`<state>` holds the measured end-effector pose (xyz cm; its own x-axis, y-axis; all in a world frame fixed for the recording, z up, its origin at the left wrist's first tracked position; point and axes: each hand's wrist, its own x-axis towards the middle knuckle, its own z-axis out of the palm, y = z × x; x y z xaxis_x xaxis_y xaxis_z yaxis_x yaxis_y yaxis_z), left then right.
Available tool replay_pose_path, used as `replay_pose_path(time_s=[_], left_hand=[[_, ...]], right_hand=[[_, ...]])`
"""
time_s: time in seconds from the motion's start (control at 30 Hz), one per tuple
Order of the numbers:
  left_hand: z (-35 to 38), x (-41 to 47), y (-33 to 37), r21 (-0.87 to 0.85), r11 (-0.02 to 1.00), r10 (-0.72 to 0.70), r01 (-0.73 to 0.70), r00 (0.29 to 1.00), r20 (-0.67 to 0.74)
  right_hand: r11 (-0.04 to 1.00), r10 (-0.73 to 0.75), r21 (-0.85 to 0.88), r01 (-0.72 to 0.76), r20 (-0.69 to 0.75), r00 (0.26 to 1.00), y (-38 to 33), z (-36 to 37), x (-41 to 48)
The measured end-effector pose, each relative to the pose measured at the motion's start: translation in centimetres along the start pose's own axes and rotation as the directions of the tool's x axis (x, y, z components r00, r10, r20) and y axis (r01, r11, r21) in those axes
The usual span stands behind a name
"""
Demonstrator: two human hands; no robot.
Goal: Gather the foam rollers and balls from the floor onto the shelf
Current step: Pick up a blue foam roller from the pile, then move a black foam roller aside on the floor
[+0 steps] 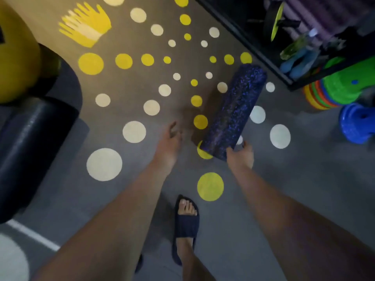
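Our right grip [240,157] is curled round the near end of the foam roller [233,110], thumb on one side and fingers wrapped under the other. The roller is dark blue with purple speckles. It points away from us toward the shelf [265,57], its far end just short of the shelf's black frame; we cannot tell whether that end rests on the floor [304,179] or hangs above it.

Our left grip [168,147] holds nothing. Its fingers are loosely spread over the dotted floor, just beside the roller's near end but apart from it.

The shelf's open bay is dim. In it we make out purple rolls [304,15] lying side by side at the back, a black wheel with a lime-green face [276,21] standing on edge, a green translucent bottle [292,47] and some blue pieces [298,59] near the front – too blurred to name.

Right of the shelf sits a stack of coloured discs [318,94] with a blue weight [357,124] near it. At far left a large black roller [36,138] lies on the floor below a yellow ball [16,57]. One foot in a dark slipper [185,226] stands between our arms.
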<state>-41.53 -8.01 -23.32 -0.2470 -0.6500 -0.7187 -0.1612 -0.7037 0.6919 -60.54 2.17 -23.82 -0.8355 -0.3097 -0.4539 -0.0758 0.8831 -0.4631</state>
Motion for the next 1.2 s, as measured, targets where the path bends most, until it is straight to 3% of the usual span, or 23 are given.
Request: replay_pose_path(time_s=[0.17, 0.23, 0.33, 0.57, 0.63, 0.8, 0.93, 1.03, 1.1, 1.2], left_hand=[[-10.9, -5.9, -1.6, 0.176, 0.983, -0.026, 0.045, 0.994, -0.108], [-16.7, -6.4, -1.8, 0.137, 0.990, -0.016, 0.044, 0.980, -0.199], [-25.6, -8.7, -2.6, 0.132, 0.987, -0.037, 0.091, 0.931, -0.364], [-43.1, -9.7, -6.2, 0.237, 0.960, -0.021, 0.151, 0.880, -0.474], [-48.0, -8.4, -7.8, 0.284, 0.945, -0.003, 0.165, 0.869, -0.496], [-57.4, -5.0, -12.3, 0.413, 0.869, -0.074, 0.273, 0.896, -0.438], [-59.7, -1.8, -14.8, 0.308, 0.879, -0.152, 0.364, 0.825, -0.544], [-58.0, -0.1, -17.5, 0.182, 0.880, -0.309, 0.439, 0.820, -0.482], [-55.2, -0.7, -18.4, 0.163, 0.865, -0.394, 0.475, 0.842, -0.369], [-48.7, -4.3, -14.3, 0.146, 0.863, -0.450, 0.483, 0.868, -0.209]], right_hand=[[0.997, 0.021, -0.072, -0.010, 0.161, 0.987, -0.7, 5.2, -8.5], [0.991, -0.025, -0.118, 0.056, 0.256, 0.966, -2.2, 8.6, -12.8], [0.981, -0.079, -0.128, 0.149, 0.434, 0.897, -4.4, 14.7, -20.0], [0.976, -0.094, -0.073, 0.205, 0.707, 0.701, -8.6, 30.6, -33.4], [0.985, -0.063, -0.061, 0.161, 0.743, 0.666, -9.1, 35.2, -36.3], [0.992, 0.059, 0.028, -0.125, 0.762, 0.645, -9.7, 46.1, -40.6], [0.962, 0.114, 0.043, -0.269, 0.832, 0.543, -9.4, 49.6, -40.9], [0.940, 0.156, 0.031, -0.339, 0.846, 0.509, -8.0, 49.2, -39.2], [0.941, 0.162, 0.046, -0.334, 0.808, 0.567, -6.5, 47.2, -37.6], [0.980, 0.133, 0.005, -0.199, 0.728, 0.672, -4.0, 42.6, -34.8]])
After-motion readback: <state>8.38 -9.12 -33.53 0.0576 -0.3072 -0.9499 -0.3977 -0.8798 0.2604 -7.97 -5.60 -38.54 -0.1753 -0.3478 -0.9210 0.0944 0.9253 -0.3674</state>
